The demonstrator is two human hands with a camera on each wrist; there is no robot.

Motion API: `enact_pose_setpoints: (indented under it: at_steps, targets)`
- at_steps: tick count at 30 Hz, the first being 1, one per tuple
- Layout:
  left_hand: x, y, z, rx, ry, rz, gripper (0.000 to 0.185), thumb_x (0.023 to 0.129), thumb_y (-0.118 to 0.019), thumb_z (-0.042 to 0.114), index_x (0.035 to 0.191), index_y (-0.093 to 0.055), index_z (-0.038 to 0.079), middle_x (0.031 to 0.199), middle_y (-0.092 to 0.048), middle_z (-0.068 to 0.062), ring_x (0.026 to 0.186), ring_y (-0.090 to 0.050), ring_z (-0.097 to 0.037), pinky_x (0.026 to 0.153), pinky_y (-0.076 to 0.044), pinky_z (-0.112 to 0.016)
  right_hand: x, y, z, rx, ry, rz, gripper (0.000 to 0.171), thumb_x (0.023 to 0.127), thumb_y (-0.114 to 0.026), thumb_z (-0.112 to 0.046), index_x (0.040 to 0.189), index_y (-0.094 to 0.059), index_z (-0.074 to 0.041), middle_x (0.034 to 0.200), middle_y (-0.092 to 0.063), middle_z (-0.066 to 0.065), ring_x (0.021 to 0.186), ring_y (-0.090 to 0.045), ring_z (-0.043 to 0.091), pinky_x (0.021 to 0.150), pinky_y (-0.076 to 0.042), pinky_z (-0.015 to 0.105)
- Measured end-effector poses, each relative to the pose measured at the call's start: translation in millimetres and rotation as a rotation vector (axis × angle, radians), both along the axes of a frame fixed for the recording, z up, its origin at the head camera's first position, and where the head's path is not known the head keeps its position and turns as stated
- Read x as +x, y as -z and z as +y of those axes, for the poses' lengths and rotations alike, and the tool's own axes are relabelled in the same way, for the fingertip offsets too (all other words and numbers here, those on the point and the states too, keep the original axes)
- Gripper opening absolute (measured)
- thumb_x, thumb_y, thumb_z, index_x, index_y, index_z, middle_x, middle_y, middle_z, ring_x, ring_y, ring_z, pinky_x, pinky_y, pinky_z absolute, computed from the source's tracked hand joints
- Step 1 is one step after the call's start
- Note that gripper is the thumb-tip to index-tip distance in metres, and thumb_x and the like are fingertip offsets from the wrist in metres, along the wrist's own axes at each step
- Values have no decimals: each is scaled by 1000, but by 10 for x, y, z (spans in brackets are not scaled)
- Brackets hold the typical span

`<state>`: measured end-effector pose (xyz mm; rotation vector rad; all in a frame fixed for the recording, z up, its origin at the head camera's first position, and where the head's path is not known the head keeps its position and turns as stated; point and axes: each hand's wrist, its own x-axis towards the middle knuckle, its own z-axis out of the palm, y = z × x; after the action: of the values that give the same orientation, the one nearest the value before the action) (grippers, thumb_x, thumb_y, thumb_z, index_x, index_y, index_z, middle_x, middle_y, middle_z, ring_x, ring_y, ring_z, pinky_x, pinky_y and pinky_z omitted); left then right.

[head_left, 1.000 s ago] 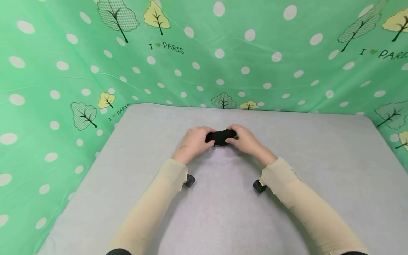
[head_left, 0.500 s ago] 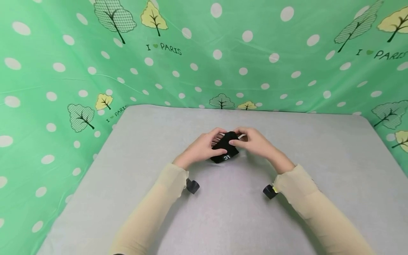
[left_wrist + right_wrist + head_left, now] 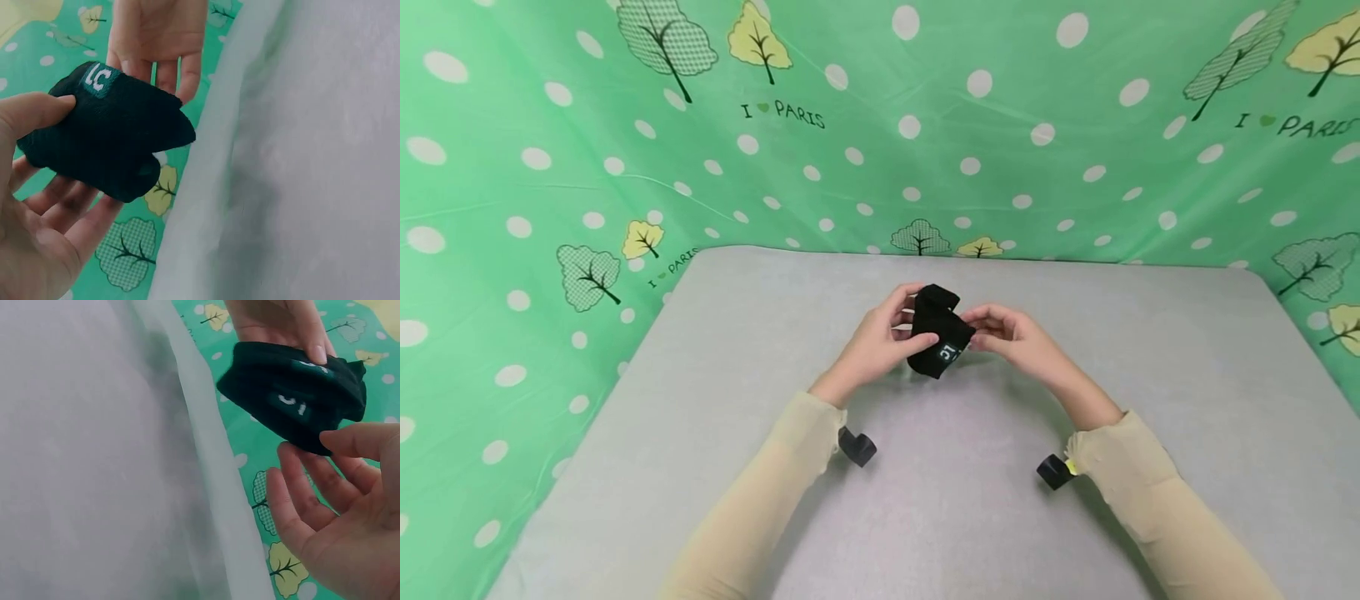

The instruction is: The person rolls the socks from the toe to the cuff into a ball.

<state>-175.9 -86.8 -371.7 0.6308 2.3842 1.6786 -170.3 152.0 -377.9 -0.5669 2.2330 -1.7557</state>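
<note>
Thumb and fingers of the left hand (image 3: 874,347) pinch the black sock bundle (image 3: 938,342), thumb on its near face beside the woven white-lettered label (image 3: 99,77), fingers cupped behind it. The right hand (image 3: 1017,336) is spread loose, its fingertips just touching the bundle's right edge; in the right wrist view the thumb comes up to the lower corner but does not plainly close on it, so the hold belongs to the left hand alone. The bundle hangs in the air above the middle of the grey table (image 3: 1150,400), a little toward its far edge, clear of the surface.

Doing this step well, I judge, means keeping the left pinch firm across the thick folded part, since the loose end near the top could slip out and let the roll open. The right fingers would do best to take hold of one layer at the edge rather than the whole lump, with both wrists kept close so the cloth stays slack between them. Behind the table's far edge hangs a green curtain (image 3: 550,167) printed with dots and trees, and a small black wrist camera (image 3: 856,447) sits under each cream sleeve (image 3: 760,508).
</note>
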Motion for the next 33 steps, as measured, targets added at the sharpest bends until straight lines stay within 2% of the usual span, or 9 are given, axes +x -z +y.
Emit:
enact_pose_setpoints:
  at_steps: [4, 7, 8, 13, 19, 24, 30, 33]
  targets:
    - [25, -13, 36, 55, -13, -4, 62, 92, -70, 10, 146, -40, 13, 130, -57, -14, 112, -66, -29, 96, -56, -38, 13, 24, 13, -30, -15, -34, 35, 95, -53, 7, 128, -48, 18, 111, -68, 4, 94, -66, 0, 86, -54, 16]
    - [38, -13, 55, 83, -27, -10, 62, 92, -69, 10, 146, -39, 14, 130, -55, -15, 112, -67, -30, 96, -56, -38, 24, 18, 12, -52, 3, -62, 32, 97, -53, 4, 127, -50, 15, 100, -68, -19, 93, -68, 0, 86, -54, 16]
    - [41, -13, 58, 85, -32, -9, 61, 93, -69, 11, 146, -39, 14, 130, -55, -14, 111, -66, -30, 96, -56, -38, 30, 13, 12, -55, 17, -70, 30, 98, -53, 2, 126, -51, 14, 99, -68, -20, 92, -68, -1, 86, -54, 16]
    - [54, -8, 75, 58, -68, 22, 60, 94, -68, 14, 146, -38, 13, 133, -57, -14, 107, -65, -28, 92, -57, -37, 51, -1, -2, -83, 89, -59, 24, 99, -54, -1, 120, -55, 11, 96, -69, -20, 88, -68, 0, 86, -54, 17]
    - [84, -22, 113, -52, -151, 90, 60, 93, -70, 18, 145, -40, 13, 127, -60, -12, 100, -65, -26, 84, -58, -35, 81, -38, -38, -91, 155, -17, 18, 97, -57, -1, 112, -58, 8, 91, -68, -16, 85, -66, 2, 83, -55, 18]
    - [123, -42, 167, -196, -183, 168, 61, 91, -71, 19, 144, -41, 12, 125, -62, -13, 98, -66, -26, 80, -59, -36, 102, -79, -81, -56, 228, 41, 15, 95, -58, -2, 106, -60, 8, 87, -66, -17, 81, -61, 3, 78, -51, 17]
    - [171, -57, 240, -401, -201, 282, 58, 89, -72, 22, 141, -45, 14, 131, -63, -10, 110, -66, -25, 93, -56, -41, 88, -124, -133, -17, 292, 100, 11, 93, -59, -3, 99, -62, 5, 81, -64, -15, 77, -58, 5, 73, -48, 18]
    - [199, -69, 274, -463, -216, 310, 59, 88, -73, 22, 140, -45, 16, 131, -64, -8, 110, -65, -23, 91, -55, -42, 81, -131, -165, -7, 314, 129, 9, 91, -59, 1, 97, -62, 7, 79, -62, -12, 75, -56, 5, 70, -47, 18]
